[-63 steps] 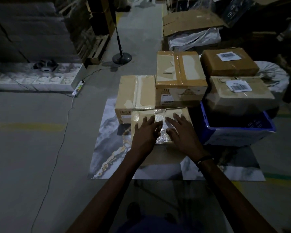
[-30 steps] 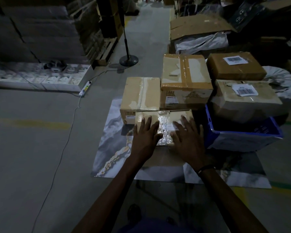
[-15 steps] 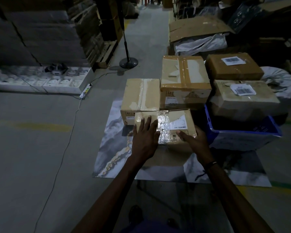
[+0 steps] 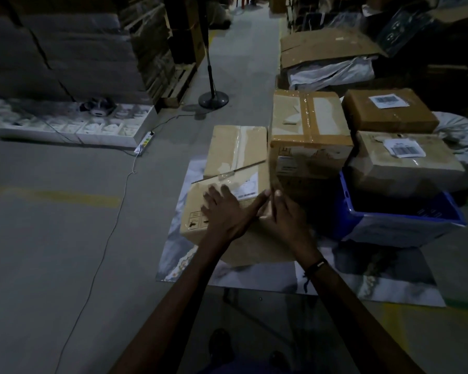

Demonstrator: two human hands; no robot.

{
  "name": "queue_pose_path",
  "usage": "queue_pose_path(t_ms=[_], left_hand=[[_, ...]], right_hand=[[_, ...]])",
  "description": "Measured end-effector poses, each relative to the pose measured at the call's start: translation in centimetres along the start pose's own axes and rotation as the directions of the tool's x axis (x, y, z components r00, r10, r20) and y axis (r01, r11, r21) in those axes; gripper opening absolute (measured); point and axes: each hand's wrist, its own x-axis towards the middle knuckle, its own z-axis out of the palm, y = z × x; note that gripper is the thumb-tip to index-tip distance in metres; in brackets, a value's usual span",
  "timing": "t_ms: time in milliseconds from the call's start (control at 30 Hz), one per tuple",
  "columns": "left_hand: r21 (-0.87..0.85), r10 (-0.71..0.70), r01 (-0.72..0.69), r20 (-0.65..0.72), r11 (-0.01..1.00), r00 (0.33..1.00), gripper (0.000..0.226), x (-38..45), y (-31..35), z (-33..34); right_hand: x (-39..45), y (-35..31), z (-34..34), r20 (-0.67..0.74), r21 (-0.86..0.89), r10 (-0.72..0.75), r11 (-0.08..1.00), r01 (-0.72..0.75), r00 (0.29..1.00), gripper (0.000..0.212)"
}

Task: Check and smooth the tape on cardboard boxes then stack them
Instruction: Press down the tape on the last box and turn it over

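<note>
Landmark: the blue crate point(image 4: 400, 228), at the right side of the marble-patterned sheet point(image 4: 389, 273) laid on the grey floor.

The small cardboard box point(image 4: 222, 209) sits just left of the crate, on the sheet, tipped so one edge is raised; a white label and a strip of clear tape show on its upturned face, with handling symbols printed low on the left side.

Left hand point(image 4: 224, 211): lies flat across that face, fingers straight and spread, pressing on the cardboard, not curled round anything.

Right hand point(image 4: 284, 217): at the box's right edge, on the crate side, fingers extended upward against the edge. Whether the thumb hooks round the box cannot be told; light is poor. A dark band is on this wrist.

Behind the small box, further from the person than the crate's left wall, a flat taped box point(image 4: 238, 149) lies on the sheet. A taller taped box point(image 4: 308, 141) stands directly right of it, behind the crate's left corner. A labelled box point(image 4: 405, 163) rests in the crate, and another labelled box point(image 4: 389, 109) sits beyond it.

Far left of the crate: a power strip point(image 4: 145, 141) with its cord on the floor, and a fan stand base point(image 4: 213, 99).
</note>
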Motion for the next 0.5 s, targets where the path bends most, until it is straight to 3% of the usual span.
queue_pose_path(t_ms=[100, 200, 267, 367, 500], left_hand=[[-0.041, -0.125, 0.126, 0.031, 0.991, 0.992, 0.152, 0.7, -0.5, -1.8], [-0.064, -0.148, 0.153, 0.082, 0.986, 0.986, 0.153, 2.2, -2.3, -3.0], [-0.057, -0.121, 0.126, 0.095, 0.99, 0.988, 0.146, 3.0, -3.7, -3.7], [-0.2, -0.207, 0.216, 0.064, 0.956, 0.976, 0.153, 4.5, -5.9, -4.6], [-0.336, -0.134, 0.15, 0.072, 0.93, 0.988, 0.136, 6.7, -10.5, -4.1]], right_hand=[[0.0, 0.1, 1.8, 0.051, 0.071, -0.081, 0.995, 0.077, 0.995, 0.039], [0.7, 1.1, 3.4, 0.103, 0.042, -0.126, 0.992, 0.122, 0.987, 0.042], [1.1, 1.9, 4.1, 0.109, 0.001, -0.069, 0.998, 0.069, 0.992, 0.046], [2.3, 5.0, 3.8, 0.097, -0.129, 0.022, 0.992, -0.009, 0.995, 0.052], [3.7, 9.1, 2.6, 0.06, -0.267, 0.188, 0.949, -0.166, 0.98, 0.092]])
